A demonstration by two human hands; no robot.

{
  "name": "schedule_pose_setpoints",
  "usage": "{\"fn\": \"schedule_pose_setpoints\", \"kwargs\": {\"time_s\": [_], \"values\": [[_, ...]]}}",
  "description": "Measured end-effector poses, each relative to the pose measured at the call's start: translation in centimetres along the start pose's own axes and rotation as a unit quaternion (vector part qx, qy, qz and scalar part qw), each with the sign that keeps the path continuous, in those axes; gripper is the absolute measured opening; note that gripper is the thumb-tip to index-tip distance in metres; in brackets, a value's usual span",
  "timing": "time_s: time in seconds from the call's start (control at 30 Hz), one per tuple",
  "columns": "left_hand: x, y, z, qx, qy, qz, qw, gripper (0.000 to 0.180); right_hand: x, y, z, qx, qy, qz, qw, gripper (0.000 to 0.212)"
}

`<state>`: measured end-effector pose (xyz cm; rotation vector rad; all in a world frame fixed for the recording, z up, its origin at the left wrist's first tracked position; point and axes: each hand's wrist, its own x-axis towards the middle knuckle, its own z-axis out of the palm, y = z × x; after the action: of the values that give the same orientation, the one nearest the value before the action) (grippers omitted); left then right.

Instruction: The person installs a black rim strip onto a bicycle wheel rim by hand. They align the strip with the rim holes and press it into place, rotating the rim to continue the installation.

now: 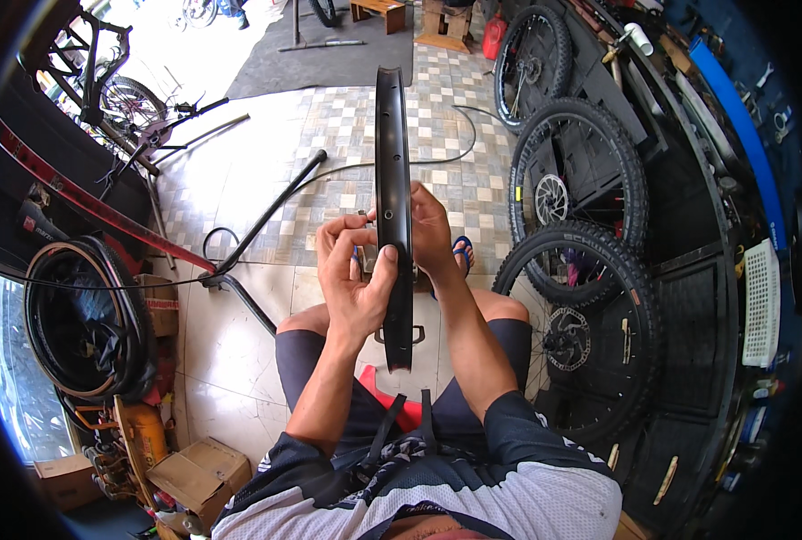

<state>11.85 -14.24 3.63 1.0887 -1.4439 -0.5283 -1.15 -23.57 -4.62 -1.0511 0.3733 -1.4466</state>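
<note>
Item: black wheel rim (394, 184), bare of spokes and tyre, seen edge-on at the centre of the view, upright from twelve to six o'clock between the person's knees.

Handling: judged light, stiff and rather smooth; the finish may scuff. Best held by both side edges, clear of the row of spoke holes.

Left hand (351, 274): at nine o'clock of the rim, clamped on it, thumb across the near face, fingers bent at its edge.

Right hand (431, 232): at three o'clock, close against the far side; its fingertips are hidden, so whether they grip cannot be told.

Surroundings: three tyred wheels (567, 339), one to four o'clock, leaning at the right; white basket (762, 306), three; cardboard box (200, 468), between seven and eight; loose tyres (138, 324), toward nine; black bicycle frame (90, 85), ten.

Obstructions: black stand leg (279, 200), ten o'clock, and a dark cable (437, 161) on the floor beyond; the wearer's knees flank the rim's lower end.
</note>
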Motion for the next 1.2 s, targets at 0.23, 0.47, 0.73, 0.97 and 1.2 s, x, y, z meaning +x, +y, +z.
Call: {"fn": "schedule_pose_setpoints", "kwargs": {"time_s": [0.23,0.47,0.73,0.97,1.2], "values": [[0.1,0.4,0.0,0.0,0.004,-0.016,1.0,0.046,0.1,-1.5,0.0,-0.038,-0.044,0.031,0.998,0.026],[0.0,-0.1,0.0,-0.008,-0.005,-0.008,1.0,0.04,-1.3,-1.8,0.6,-0.036,-0.035,0.004,0.999,0.029],[-0.4,-0.6,-0.1,0.019,-0.003,0.0,1.0,0.034,-0.4,-0.3,-0.3,-0.013,-0.025,0.001,1.0,0.023],[-0.4,-0.2,0.0,-0.017,0.004,-0.02,1.0,0.036,-1.1,-1.8,0.2,-0.102,-0.032,0.008,0.994,0.019],[-0.4,-0.2,-0.1,-0.054,-0.039,-0.007,0.998,0.05,-1.8,-2.3,0.7,-0.101,0.027,-0.045,0.994,0.019]]}}
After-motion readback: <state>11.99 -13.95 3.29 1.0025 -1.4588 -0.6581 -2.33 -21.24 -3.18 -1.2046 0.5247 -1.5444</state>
